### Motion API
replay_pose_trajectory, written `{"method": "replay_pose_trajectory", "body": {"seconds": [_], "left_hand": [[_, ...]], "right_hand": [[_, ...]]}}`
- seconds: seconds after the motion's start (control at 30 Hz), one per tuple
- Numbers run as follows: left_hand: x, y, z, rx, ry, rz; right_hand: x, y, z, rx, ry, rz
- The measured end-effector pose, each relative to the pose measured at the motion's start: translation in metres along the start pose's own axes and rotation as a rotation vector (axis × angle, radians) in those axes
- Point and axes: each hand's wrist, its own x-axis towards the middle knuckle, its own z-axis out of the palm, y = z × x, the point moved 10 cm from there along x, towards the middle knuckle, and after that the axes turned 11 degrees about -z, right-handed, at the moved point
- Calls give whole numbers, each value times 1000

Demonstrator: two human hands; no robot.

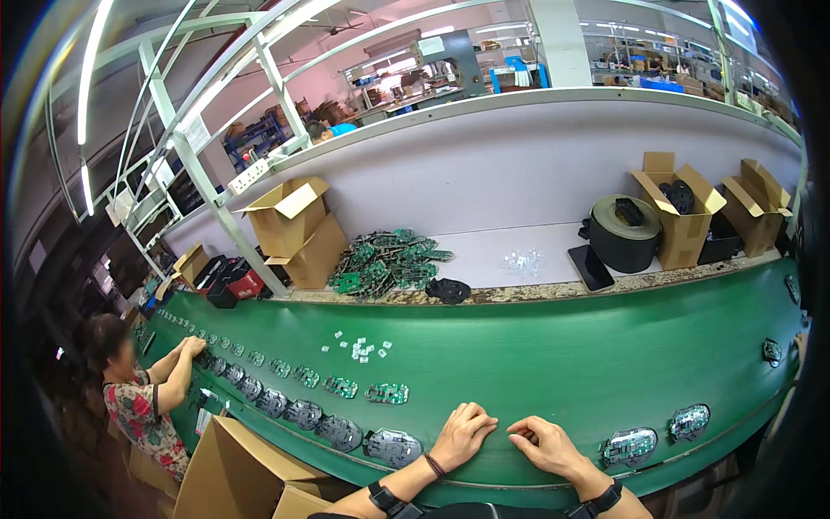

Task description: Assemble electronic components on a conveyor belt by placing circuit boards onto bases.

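1. Left hand (465,435) and right hand (550,446) loosely curled over smooth green belt (536,355); whether anything is pinched cannot be told.
2. Rounded, ridged grey shell (393,447) laid beside left hand; board-fitted shell (629,447) seen beyond right hand.
3. Far green boards (213,338) blurred by distance.

Long white tube lights (89,78) glare above left end of flat green belt (536,346). Belt evenly bright; view's rim bowed, black.

- Extending from the lower edge with left forearm (413,483) and right forearm (590,477), slanting inward.
- Curling left grip (463,437), pointing its fingertips rightward.
- Holding right grip (551,445) near it, with fingers bent and thumb parted.
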Motion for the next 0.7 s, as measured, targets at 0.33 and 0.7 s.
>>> {"method": "replay_pose_trajectory", "body": {"seconds": [0.33,0.7], "left_hand": [[7,-5,1,-134,-15,-46],[8,-1,6,-155,-25,-47]], "right_hand": [[5,5,-3,2,5,77],[5,-1,-7,-33,46,3]]}}
